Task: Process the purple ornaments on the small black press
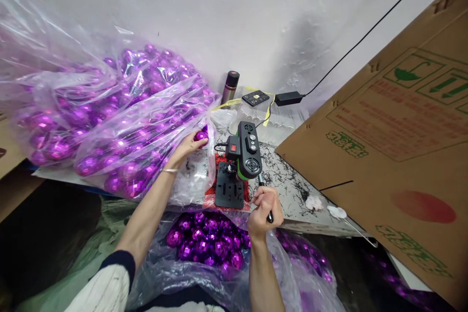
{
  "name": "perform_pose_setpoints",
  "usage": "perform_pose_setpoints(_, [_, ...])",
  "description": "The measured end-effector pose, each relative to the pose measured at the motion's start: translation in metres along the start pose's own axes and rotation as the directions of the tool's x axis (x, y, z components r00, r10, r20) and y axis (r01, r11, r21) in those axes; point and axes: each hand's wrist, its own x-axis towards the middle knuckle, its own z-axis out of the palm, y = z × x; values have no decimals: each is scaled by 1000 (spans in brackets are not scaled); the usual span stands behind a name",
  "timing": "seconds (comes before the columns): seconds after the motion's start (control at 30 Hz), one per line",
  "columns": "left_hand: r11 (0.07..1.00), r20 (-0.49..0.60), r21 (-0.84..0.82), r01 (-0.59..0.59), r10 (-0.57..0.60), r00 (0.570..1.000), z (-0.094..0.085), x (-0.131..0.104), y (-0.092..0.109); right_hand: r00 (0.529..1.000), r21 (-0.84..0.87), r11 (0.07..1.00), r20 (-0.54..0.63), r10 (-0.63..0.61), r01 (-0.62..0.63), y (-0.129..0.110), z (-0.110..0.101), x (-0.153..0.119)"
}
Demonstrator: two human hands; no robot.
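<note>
My left hand (190, 146) is closed on a shiny purple ball (200, 136) at the mouth of a large clear bag (91, 83) full of purple balls. My right hand (265, 208) wraps round the black handle (270, 217) of a small black machine (249, 148) with round vents, knobs and a red switch. Under the machine's head lies a black slotted base plate (229, 187) on a red patch. Below the table edge, an open plastic bag holds faceted purple balls (208, 243).
A large cardboard box (395, 131) leans in at the right. Behind the machine are a flask (230, 87), a black control pad (255, 98) and a power adapter (288, 99) with its cable. Black scraps litter the table (288, 187).
</note>
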Motion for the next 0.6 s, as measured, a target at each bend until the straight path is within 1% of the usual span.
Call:
perform_pose_setpoints(0.03, [982, 54, -184, 50, -40, 998, -3, -15, 0, 1000, 0, 1000, -1, 9, -9, 0, 0, 0])
perform_pose_setpoints(0.07, [936, 115, -331, 121, -88, 989, -5, -32, 1, 1000, 1, 1000, 0, 15, -15, -1, 0, 1])
perform_pose_setpoints(0.13, [816, 224, -521, 250, -152, 963, -5, -64, 2, 1000, 4, 1000, 3, 16, -16, -2, 0, 2])
perform_pose_setpoints(0.2, [696, 303, -643, 320, -153, 941, -2, -94, 2, 1000, 2, 1000, 10, 17, -17, -4, 0, 5])
perform_pose_setpoints(0.27, [607, 355, -707, 363, -140, 924, 6, -118, 2, 999, -9, 999, 13, 35, -35, -6, 1, 8])
perform_pose_setpoints(0.33, [553, 387, -731, 401, -148, 910, 16, -137, 2, 998, -22, 998, 6, 58, -58, -8, 2, 11])
perform_pose_setpoints(0.4, [507, 401, -743, 437, -187, 897, 27, -151, 1, 997, -35, 997, -14, 71, -71, -10, 4, 15])
perform_pose_setpoints(0.53, [408, 404, -770, 490, -283, 870, 46, -163, -6, 997, -62, 995, -24, 74, -75, -14, 7, 22])
perform_pose_setpoints(0.6, [400, 408, -769, 499, -295, 864, 52, -164, -14, 997, -76, 995, -17, 70, -71, -15, 7, 25])
